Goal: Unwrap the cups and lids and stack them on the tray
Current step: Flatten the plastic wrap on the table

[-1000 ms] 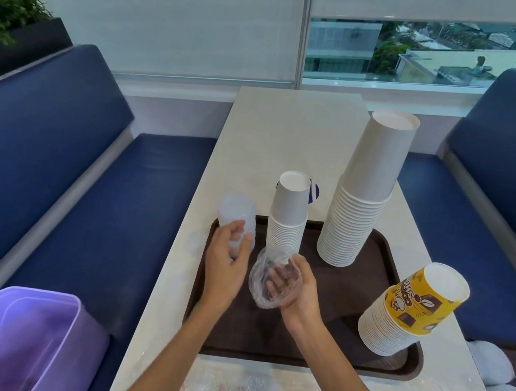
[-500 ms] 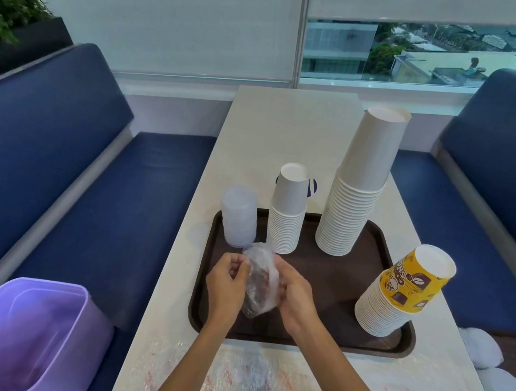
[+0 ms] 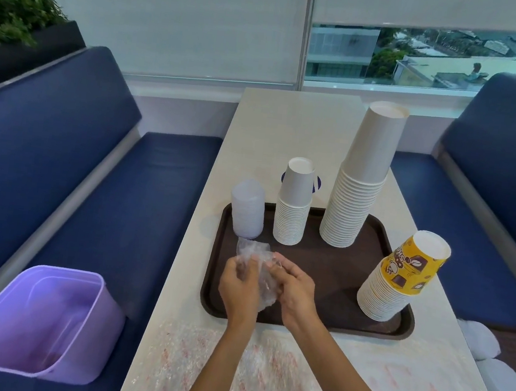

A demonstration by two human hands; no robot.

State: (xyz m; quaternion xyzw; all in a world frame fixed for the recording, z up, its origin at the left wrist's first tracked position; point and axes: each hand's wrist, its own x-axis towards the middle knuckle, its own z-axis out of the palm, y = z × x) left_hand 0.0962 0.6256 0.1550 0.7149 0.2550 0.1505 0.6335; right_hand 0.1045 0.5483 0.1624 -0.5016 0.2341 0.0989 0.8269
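1. Blue benches flank the table (image 3: pixel 290 128), left bench (image 3: pixel 62 147) & right bench (image 3: pixel 498 164). The table's long edges run close to both seats.
2. Bubble wrap sheet (image 3: pixel 262 376) covers the near end of the table, w/ faint red marks, unreadable.
3. Brown tray (image 3: pixel 332 268) sits mid-table, its rims near both table edges. Bare tray floor shows btwn the hands & the right-side stacks.
4. Purple bin (image 3: pixel 33 324) is on the left bench, just beside the table edge.
5. Tall white cup stack (image 3: pixel 360 187) stands upside down at far-right of tray.
6. Yellow printed cup stack (image 3: pixel 402 276) is at near-right corner, leaning right over the rim. It has a coffee-bean print; lettering can't be read.
7. Short white cup stack (image 3: pixel 293 205) stands far-centre.
8. Clear lid stack (image 3: pixel 247 208) stands at far-left corner, by the rim.
9. Left hand (image 3: pixel 238 284) & right hand (image 3: pixel 296 288) both have fingers curled round the crumpled plastic wrapper (image 3: pixel 262 273), over the tray's near-left part.
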